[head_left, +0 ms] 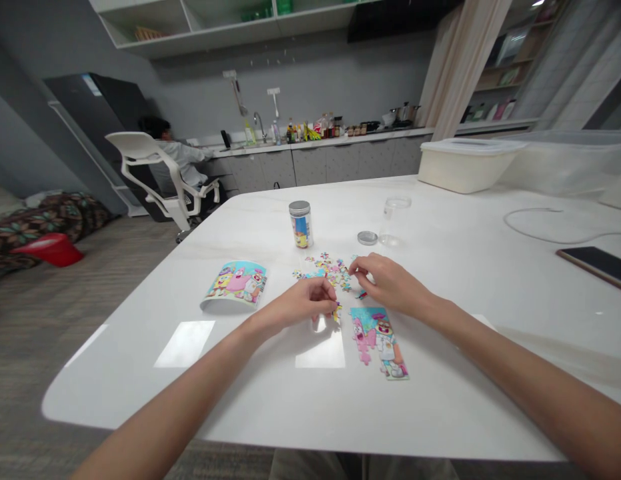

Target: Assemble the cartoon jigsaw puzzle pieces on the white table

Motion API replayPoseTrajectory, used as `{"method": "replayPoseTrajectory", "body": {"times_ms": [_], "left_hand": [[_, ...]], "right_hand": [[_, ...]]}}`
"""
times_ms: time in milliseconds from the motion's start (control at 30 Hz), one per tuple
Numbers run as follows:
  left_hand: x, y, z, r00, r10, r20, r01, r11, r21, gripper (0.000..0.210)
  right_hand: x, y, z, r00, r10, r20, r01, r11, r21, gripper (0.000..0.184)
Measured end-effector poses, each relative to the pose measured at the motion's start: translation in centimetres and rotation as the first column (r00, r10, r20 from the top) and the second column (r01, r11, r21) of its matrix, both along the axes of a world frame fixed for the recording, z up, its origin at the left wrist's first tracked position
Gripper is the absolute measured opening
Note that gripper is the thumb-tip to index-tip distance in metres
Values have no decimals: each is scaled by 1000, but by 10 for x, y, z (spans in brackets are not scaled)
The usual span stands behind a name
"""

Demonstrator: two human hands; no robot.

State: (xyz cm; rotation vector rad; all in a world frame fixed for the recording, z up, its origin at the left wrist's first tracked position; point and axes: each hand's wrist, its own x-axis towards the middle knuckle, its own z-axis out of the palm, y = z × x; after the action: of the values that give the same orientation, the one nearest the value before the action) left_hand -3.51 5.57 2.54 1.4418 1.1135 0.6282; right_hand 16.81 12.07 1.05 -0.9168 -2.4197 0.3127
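Observation:
My left hand (314, 298) has its fingers closed in a pinch on a small puzzle piece (337, 311), just left of the partly joined puzzle (385, 343). That joined part shows a pink starfish and a brown figure in a white coat. Loose puzzle pieces (336, 268) lie scattered beyond both hands. At the right edge of this pile is my right hand (385, 283), its fingers curled in; whatever they hold is too small to make out. A curved picture sheet (237, 285) with cartoon figures stands to the left.
A lidded jar (301, 227) with a cartoon label stands behind the pieces. Right of it are a grey lid (367, 237) and a clear jar (394, 223). A phone (597, 263), a cable (533, 233) and a cream box (465, 167) occupy the right. A person (183, 160) sits beyond the table.

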Motion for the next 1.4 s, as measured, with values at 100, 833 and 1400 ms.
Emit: {"method": "replayPoseTrajectory", "body": {"times_ms": [100,833,1400], "left_hand": [[-2,0,1,1000,11,-3,-11,1000,4,10],[-15,13,-15,997,33,-73,-29,998,63,19],[-13,13,-15,998,57,33,-59,995,76,20]], "right_hand": [[0,0,-1,1000,-7,4,7,1000,0,21],[4,8,-1,1000,1,28,-1,1000,-25,23],[-8,-15,13,952,257,-166,-305,853,-424,10]]}}
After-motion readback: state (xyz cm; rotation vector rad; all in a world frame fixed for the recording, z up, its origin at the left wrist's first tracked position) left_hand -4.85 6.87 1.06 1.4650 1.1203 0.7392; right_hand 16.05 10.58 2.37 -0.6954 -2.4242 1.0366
